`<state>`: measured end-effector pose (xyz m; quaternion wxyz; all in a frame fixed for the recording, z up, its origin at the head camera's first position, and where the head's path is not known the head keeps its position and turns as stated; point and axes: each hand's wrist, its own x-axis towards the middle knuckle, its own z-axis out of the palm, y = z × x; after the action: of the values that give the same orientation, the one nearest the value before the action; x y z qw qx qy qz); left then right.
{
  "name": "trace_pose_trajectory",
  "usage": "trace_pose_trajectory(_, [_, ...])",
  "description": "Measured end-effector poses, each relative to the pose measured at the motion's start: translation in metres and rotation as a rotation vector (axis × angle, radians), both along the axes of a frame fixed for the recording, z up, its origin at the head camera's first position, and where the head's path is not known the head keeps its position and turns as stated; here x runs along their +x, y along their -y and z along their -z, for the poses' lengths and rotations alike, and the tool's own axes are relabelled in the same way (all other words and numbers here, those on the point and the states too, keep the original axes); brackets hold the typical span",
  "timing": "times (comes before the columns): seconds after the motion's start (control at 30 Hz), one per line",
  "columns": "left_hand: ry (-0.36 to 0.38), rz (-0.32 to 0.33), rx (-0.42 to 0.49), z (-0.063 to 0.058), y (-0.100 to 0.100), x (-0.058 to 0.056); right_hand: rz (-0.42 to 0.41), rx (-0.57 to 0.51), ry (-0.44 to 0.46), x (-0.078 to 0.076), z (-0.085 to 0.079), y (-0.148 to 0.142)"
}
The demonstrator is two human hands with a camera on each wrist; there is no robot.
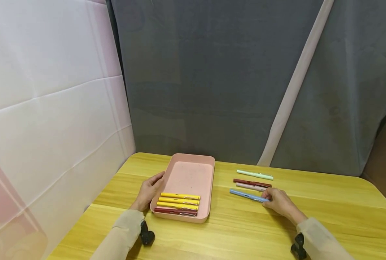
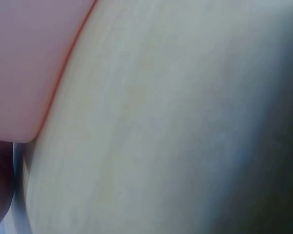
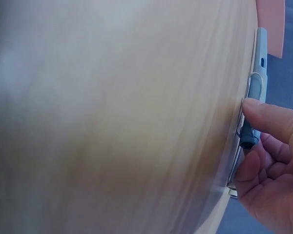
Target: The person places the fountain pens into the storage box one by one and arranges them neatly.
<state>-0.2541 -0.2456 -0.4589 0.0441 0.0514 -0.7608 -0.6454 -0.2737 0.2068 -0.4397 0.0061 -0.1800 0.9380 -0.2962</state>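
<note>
blue pen (image 1: 245, 194) in right grip (image 1: 280, 202), pinched at one end, so could swivel; left grip (image 1: 148, 191) at 9 o'clock of tray (image 1: 190, 177), closure unclear.

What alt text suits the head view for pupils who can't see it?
A right hand pinches a blue pen while the left hand touches a pink tray holding three yellow pens and one dark red pen. On the wooden table lie a second dark red pen, a pale pink pen and a pale green pen.
</note>
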Motion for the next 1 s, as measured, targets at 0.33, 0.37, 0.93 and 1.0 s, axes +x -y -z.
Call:
trace_pose_trajectory(0.33, [0.004,-0.008,-0.001,0.000,-0.001,0.001,-0.014,-0.088,-0.026,0.002,-0.006,0.005])
trace_pose_trajectory(0.37, [0.004,-0.008,0.000,0.000,-0.001,0.001,-0.015,-0.107,-0.029,0.002,-0.007,0.007])
trace_pose_trajectory(0.93, [-0.018,0.001,0.068,0.003,0.000,0.000,-0.085,-0.284,-0.009,-0.006,-0.037,0.074])
trace_pose_trajectory(1.0, [-0.013,0.001,0.068,0.002,0.000,0.000,-0.091,-0.294,-0.005,-0.007,-0.039,0.083])
